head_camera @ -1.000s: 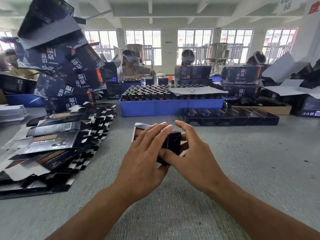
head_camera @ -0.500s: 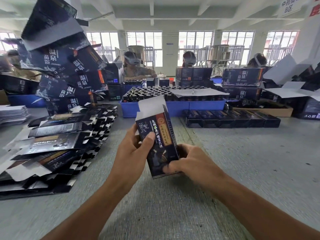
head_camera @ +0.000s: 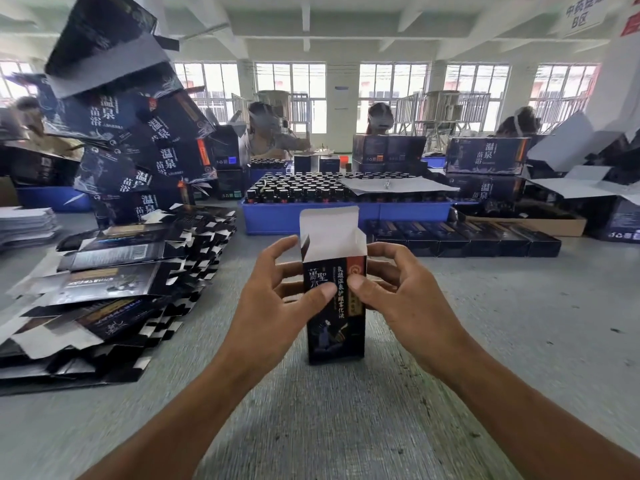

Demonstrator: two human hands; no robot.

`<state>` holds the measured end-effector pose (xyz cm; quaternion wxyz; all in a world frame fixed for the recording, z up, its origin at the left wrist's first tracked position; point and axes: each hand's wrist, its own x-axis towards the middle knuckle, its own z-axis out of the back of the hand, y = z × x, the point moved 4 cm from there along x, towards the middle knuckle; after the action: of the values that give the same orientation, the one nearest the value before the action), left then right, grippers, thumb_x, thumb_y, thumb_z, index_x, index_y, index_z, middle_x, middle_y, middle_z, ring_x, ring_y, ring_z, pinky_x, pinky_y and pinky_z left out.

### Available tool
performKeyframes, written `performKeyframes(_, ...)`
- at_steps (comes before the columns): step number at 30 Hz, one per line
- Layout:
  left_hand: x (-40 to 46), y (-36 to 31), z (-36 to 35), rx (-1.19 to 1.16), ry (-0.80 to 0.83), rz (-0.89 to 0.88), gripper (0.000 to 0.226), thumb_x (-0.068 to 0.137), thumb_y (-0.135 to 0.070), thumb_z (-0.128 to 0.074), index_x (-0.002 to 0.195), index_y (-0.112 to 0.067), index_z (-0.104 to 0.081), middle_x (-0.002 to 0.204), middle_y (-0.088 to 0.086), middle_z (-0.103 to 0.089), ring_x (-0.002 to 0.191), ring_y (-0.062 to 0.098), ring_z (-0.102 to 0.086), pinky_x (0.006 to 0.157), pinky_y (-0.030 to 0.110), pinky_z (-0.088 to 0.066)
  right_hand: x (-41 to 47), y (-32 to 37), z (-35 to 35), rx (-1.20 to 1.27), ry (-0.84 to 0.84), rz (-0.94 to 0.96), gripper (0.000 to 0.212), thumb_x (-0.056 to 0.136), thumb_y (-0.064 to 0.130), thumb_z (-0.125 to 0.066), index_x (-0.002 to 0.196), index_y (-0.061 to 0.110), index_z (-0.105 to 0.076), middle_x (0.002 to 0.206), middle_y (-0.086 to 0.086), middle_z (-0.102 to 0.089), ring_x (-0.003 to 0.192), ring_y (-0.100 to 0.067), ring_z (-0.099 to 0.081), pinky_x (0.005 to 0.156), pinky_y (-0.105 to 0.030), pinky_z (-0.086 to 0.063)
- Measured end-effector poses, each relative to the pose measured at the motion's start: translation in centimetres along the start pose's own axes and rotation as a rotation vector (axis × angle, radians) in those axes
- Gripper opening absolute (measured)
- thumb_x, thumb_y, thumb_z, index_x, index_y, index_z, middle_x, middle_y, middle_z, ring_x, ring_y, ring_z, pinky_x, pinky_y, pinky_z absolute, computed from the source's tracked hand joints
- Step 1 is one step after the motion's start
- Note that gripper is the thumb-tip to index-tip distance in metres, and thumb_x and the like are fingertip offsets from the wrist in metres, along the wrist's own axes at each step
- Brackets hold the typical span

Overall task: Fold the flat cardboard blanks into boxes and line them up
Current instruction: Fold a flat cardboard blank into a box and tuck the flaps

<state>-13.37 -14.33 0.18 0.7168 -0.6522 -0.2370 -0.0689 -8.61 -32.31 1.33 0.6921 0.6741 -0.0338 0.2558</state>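
Observation:
A dark printed box stands upright in front of me, its white top flap open and pointing up. My left hand grips its left side, thumb pressed on the front face. My right hand grips the right side, thumb also on the front. A heap of flat dark cardboard blanks lies to the left. A row of folded dark boxes lies lined up behind my right hand.
A blue crate full of small dark bottles stands behind the box. Large dark cartons are stacked high at the back left. Other people work across the grey table. More cartons stand at the right.
The box lay low under both hands a second ago. It was then lifted and tilted, and is now upright with the flap up and a hand on each side.

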Motion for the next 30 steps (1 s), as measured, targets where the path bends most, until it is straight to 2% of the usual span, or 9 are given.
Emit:
performKeyframes(3, -0.1, -0.7, -0.1, -0.039, -0.004, -0.065, 0.058, 0.077, -0.032, -0.077, 0.13, -0.04, -0.054, 0.115, -0.011, -0.071, 0.105, 0.013, -0.07, 0.08, 0.028, -0.06, -0.2, 0.3, -0.3, -0.01, -0.002, 0.043, 0.038, 0.093, 0.016, -0.07, 0.122, 0.034, -0.053, 0.11, 0.013, -0.07, 0.095, 0.007, -0.068, 0.066, -0.01, -0.054)
performKeyframes(9, -0.3, -1.3, -0.5, -0.017, 0.024, -0.126, 0.041, 0.08, -0.027, -0.073, 0.119, -0.035, -0.066, 0.113, -0.015, -0.071, 0.098, 0.011, -0.071, 0.075, 0.019, -0.057, -0.7, 1.2, -0.6, -0.072, 0.04, 0.157, 0.049, 0.096, 0.013, -0.065, 0.122, 0.052, -0.053, 0.115, 0.023, -0.065, 0.101, 0.011, -0.065, 0.067, -0.007, -0.052)
performKeyframes(13, -0.3, -1.3, -0.5, -0.021, 0.036, -0.129, 0.035, 0.082, -0.025, -0.072, 0.117, -0.029, -0.068, 0.11, -0.013, -0.072, 0.097, 0.01, -0.071, 0.075, 0.017, -0.056, -0.7, 1.6, -0.6, -0.062, 0.049, 0.157, 0.03, 0.096, 0.033, -0.062, 0.122, 0.048, -0.06, 0.11, 0.029, -0.065, 0.099, 0.007, -0.066, 0.069, -0.007, -0.052)
performKeyframes(16, -0.4, -1.5, -0.3, -0.02, 0.029, -0.132, 0.026, 0.089, -0.036, -0.066, 0.114, -0.031, -0.071, 0.111, -0.009, -0.073, 0.1, 0.011, -0.07, 0.078, 0.018, -0.056, -0.8, 1.9, -0.5, -0.079, 0.036, 0.157, 0.029, 0.089, 0.049, -0.055, 0.116, 0.045, -0.064, 0.109, 0.024, -0.067, 0.099, 0.003, -0.066, 0.075, -0.01, -0.052)
performKeyframes(20, -0.5, -1.9, -0.3, -0.049, 0.033, -0.142, 0.027, 0.095, -0.035, -0.057, 0.114, -0.025, -0.072, 0.11, -0.007, -0.074, 0.105, 0.011, -0.069, 0.084, 0.017, -0.054, -0.8, 2.0, -0.4, -0.022, 0.003, 0.166, 0.019, 0.097, 0.032, -0.055, 0.109, 0.03, -0.07, 0.109, 0.018, -0.07, 0.1, 0.002, -0.066, 0.079, -0.01, -0.052)
performKeyframes(23, -0.5, -2.1, -0.3, -0.035, 0.017, -0.158, 0.027, 0.091, -0.034, -0.061, 0.113, -0.022, -0.073, 0.111, -0.006, -0.074, 0.108, 0.013, -0.068, 0.085, 0.018, -0.053, -0.8, 2.3, -0.3, 0.017, -0.019, 0.2, 0.019, 0.1, 0.015, -0.056, 0.103, 0.023, -0.073, 0.117, 0.025, -0.067, 0.109, 0.005, -0.064, 0.084, -0.01, -0.05)
performKeyframes(25, -0.5, -2.2, -0.3, -0.04, 0.004, -0.164, 0.025, 0.088, -0.032, -0.065, 0.11, -0.022, -0.073, 0.108, -0.003, -0.075, 0.103, 0.015, -0.07, 0.082, 0.02, -0.054, -0.7, 2.3, -0.3, 0.034, -0.017, 0.207, 0.019, 0.1, 0.01, -0.056, 0.106, 0.02, -0.07, 0.111, 0.026, -0.069, 0.103, 0.005, -0.066, 0.08, -0.008, -0.05)
performKeyframes(27, -0.5, -2.3, -0.3, -0.04, -0.002, -0.171, 0.022, 0.087, -0.03, -0.067, 0.108, -0.023, -0.073, 0.107, -0.001, -0.074, 0.1, 0.016, -0.071, 0.08, 0.02, -0.055, -0.6, 2.1, -0.2, 0.044, -0.033, 0.197, 0.017, 0.1, 0.009, -0.057, 0.11, 0.021, -0.064, 0.109, 0.021, -0.072, 0.099, 0.001, -0.068, 0.078, -0.01, -0.051)
performKeyframes(30, -0.5, -2.3, -0.4, -0.043, -0.007, -0.166, 0.02, 0.086, -0.03, -0.068, 0.105, -0.026, -0.074, 0.107, 0.0, -0.074, 0.101, 0.016, -0.071, 0.08, 0.02, -0.055, -0.6, 2.1, 0.0, 0.034, -0.06, 0.2, 0.028, 0.1, 0.016, -0.058, 0.121, 0.033, -0.058, 0.114, 0.019, -0.07, 0.106, 0.005, -0.065, 0.08, -0.009, -0.051)
